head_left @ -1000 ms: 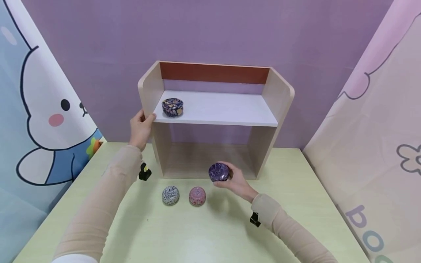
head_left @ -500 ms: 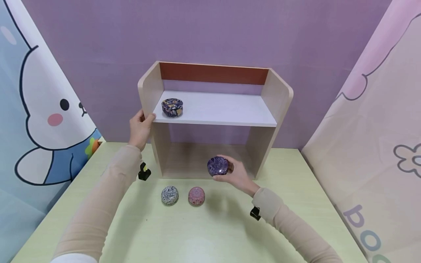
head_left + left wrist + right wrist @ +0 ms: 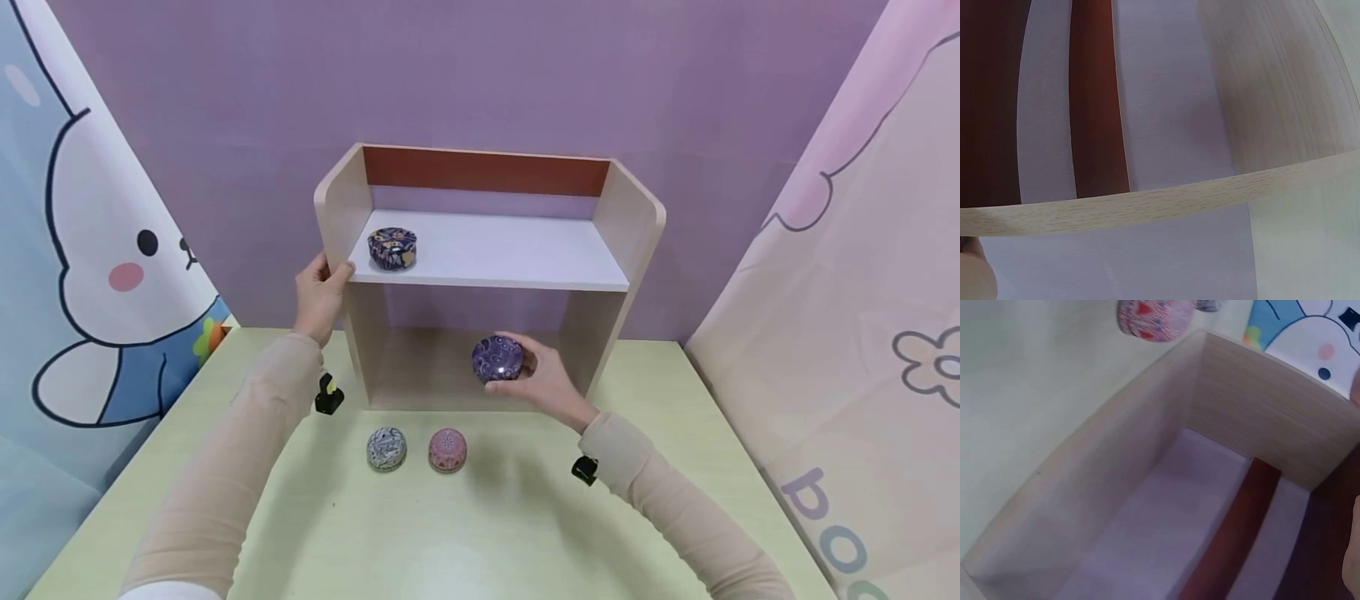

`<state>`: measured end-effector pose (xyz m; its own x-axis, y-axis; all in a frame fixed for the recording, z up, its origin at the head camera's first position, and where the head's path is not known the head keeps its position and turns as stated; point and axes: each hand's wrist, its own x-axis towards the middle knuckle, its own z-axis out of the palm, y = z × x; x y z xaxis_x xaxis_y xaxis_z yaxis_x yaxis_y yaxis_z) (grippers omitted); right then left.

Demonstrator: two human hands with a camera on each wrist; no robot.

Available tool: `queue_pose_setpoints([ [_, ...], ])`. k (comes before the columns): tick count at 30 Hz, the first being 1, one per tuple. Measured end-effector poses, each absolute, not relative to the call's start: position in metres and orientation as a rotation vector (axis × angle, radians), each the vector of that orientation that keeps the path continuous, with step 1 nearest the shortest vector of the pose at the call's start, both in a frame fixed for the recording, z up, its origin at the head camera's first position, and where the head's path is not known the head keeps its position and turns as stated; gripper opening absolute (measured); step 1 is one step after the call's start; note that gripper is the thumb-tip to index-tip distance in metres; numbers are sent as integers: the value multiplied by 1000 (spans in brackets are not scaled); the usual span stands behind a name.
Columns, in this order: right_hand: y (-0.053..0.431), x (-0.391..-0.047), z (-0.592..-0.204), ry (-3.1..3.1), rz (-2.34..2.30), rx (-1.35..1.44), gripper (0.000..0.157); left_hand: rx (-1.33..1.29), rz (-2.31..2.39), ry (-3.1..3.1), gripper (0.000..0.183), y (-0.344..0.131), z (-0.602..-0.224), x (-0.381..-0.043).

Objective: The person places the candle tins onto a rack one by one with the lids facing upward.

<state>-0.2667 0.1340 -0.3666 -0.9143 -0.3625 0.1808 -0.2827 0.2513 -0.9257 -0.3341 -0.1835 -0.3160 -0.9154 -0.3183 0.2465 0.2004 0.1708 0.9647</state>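
purple glossy tin [image 3: 497,358], round, swirl-patterned, wider than tall; top tilted up toward the viewer | at lower opening of wooden shelf [image 3: 517,254], between thumb and fingers of right hand [image 3: 547,380], pinched | left hand [image 3: 319,298] clamped on shelf's left edge | pink tin [image 3: 447,450], grey-white tin [image 3: 386,449] before shelf; dark floral tin [image 3: 392,248] on it

The beige-sleeved left arm [image 3: 234,462] is stretched forward, and the left hand [image 3: 320,297] is held high, its thumb and fingers bent in a grip. The right arm [image 3: 678,512], likewise sleeved, is angled inward; the right hand [image 3: 551,379] is held lower, thumb and fingers curved in a grasp.
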Motion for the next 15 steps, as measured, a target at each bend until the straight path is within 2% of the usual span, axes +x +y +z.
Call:
queue_pose_setpoints([
  [15,134,-270,-338,2488,-1803,-658,64,101,-1797,-2074,45,-184,-316,-331],
])
